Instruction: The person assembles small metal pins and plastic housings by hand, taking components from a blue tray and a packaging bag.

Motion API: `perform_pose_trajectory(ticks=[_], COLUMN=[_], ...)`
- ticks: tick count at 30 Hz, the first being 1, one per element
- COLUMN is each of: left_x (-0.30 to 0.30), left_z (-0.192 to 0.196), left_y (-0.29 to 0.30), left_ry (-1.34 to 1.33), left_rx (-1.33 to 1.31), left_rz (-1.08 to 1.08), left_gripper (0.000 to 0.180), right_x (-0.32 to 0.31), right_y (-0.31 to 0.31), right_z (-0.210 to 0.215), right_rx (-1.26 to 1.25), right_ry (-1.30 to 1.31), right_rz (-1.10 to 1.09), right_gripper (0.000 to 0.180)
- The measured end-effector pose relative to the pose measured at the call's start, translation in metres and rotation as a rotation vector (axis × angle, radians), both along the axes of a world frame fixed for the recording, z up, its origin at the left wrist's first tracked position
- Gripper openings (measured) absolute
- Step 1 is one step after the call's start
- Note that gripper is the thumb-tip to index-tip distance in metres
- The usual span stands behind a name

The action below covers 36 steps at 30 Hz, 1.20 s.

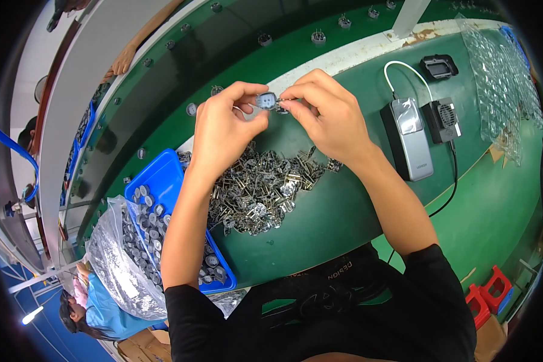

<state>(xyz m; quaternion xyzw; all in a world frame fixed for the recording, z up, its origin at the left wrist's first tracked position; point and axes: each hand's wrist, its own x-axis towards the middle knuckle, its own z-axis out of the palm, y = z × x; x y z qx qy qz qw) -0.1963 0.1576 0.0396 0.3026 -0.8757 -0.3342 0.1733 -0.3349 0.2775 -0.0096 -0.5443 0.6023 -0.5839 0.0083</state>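
Item: small grey plastic connector housing (pixel 265 100), pinched between two hands above a green workbench (pixel 344 217).

Left hand (pixel 223 130) closed on the housing, thumb and forefinger gripping its left end. Right hand (pixel 329 117) pinched shut on a small shiny metal clip (pixel 282 108), its tip touching the housing's right side (how far it is seated cannot be told). Step judged: fitting the clip into the housing; the next move would call for a straight, aligned push while the left grip stays firm. Below the hands: loose heap of bright stamped metal clips (pixel 259 187). Left of it: blue plastic tray (pixel 157 175) of round grey parts, beside a clear plastic bag (pixel 117 265). Right: silver-grey rectangular power bank (pixel 409 139) with white cable, small black fan unit (pixel 443 119).
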Motion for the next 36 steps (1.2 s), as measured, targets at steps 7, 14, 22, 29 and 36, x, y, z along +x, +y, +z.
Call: perform_pose_trajectory(ticks=[7,14,22,29,36], left_x=[0.012,0.018,0.074,0.101,0.084], left_z=[-0.001,-0.003,-0.013,-0.050,-0.042], left_y=[0.017,0.009,-0.080,-0.112,-0.110], left_ry=[0.039,0.255,0.062,-0.159,-0.264], left_rx=[0.239,0.602,0.240,0.182,-0.114], left_rz=[-0.046,-0.049,0.354,0.443,0.409], left_gripper=[0.029,0.026,0.024,0.025,0.034], right_x=[0.007,0.015,0.018,0.033,0.027], right_y=[0.001,0.001,-0.010,-0.030,-0.031], right_z=[0.000,0.002,-0.019,-0.024,-0.028], right_rx=[-0.003,-0.018,0.263,0.517,0.587], right_ry=[0.006,-0.042,0.247,0.409,0.301], right_rz=[0.067,0.089,0.235,0.217,0.189], right_gripper=[0.006,0.012,0.024,0.019,0.011])
